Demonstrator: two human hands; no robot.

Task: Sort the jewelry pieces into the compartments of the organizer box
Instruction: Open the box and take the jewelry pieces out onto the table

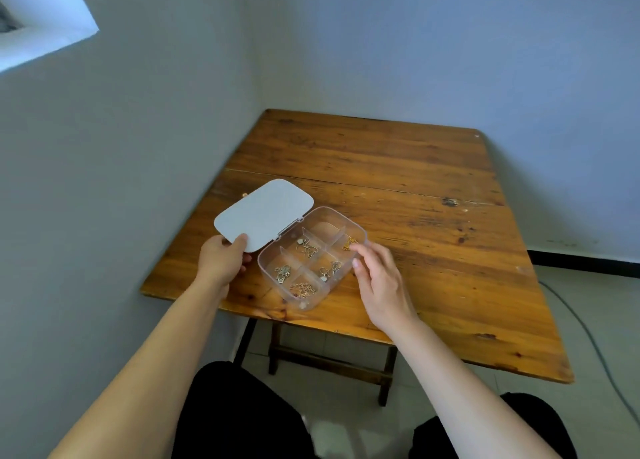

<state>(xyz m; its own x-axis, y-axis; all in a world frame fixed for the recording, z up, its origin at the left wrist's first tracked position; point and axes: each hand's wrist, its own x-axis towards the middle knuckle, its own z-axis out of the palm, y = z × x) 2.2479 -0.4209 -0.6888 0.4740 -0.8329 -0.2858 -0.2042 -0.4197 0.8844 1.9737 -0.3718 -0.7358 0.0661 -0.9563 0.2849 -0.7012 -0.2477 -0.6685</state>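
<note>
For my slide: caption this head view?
Left hand holds the open lid; right hand reaches the organizer box.

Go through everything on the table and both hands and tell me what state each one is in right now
Organizer box: open, on the table.
Lid: swung back, left hand gripping its near edge.
Compartments: five hold jewelry, the far one looks empty.
Gold piece: in the far right compartment.
Right hand: fingers over the box's right edge, holding nothing visible.
Table: bare wood around the box.

Bare forearms, no sleeves; black trousers (242, 413) on the legs.
</note>
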